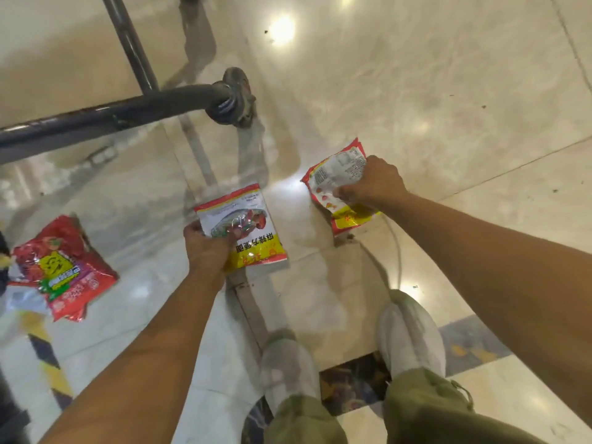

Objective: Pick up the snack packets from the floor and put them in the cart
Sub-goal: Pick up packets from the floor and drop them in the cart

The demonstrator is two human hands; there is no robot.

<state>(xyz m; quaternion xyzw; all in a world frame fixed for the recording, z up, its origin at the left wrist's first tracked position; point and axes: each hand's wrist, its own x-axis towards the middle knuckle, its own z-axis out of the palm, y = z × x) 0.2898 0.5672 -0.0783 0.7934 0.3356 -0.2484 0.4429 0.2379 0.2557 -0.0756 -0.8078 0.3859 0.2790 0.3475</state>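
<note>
Two flat instant-noodle packets are in hand at floor level: the left hand (205, 248) has its fingers clamped over the near-left edge of one packet (246, 229), thumb pressed on its clear printed face, while the right hand (373, 184) has its fingers closed on the crumpled side of a second packet (333, 187) just to the right. Both packets look to be at or barely off the glossy floor (448, 91); whether they are lifted clear I cannot tell. A third, red snack packet (64, 270) lies untouched well to the left, partly over something white. Nothing is visibly in the cart yet, whose dark tubular frame (105, 116) and castor wheel (238, 97) stand beyond the packets; its basket is out of view. So the task seems early: two grasped, one left, all still to be loaded. The packets are thin crinkly plastic film, shiny, red-and-yellow bordered, pillow-flat; the floor is polished pale stone tile with strong reflections. Pale shoes (413, 328) stand near.
</note>
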